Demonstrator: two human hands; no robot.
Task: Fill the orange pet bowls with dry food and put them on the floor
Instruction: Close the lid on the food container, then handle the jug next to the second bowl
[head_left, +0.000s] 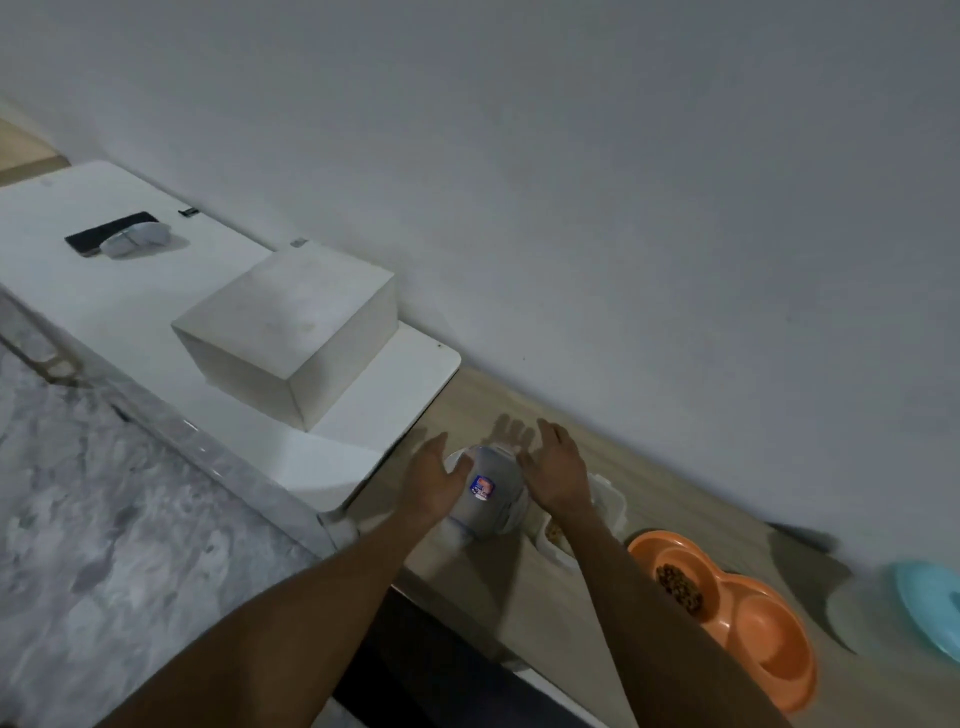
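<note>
Left hand (434, 480) and right hand (558, 470) spread wide, flanking the lidded food container (488, 493) at lower centre; best gripped squarely, then tipped slowly over the orange double bowl (727, 613).

Single head view, tilted, looks forward and down at counter (467, 415) and wall (571, 156); hands near.

Sticker (481, 488) on grey container (488, 499): print too blurry, unreadable.
</note>
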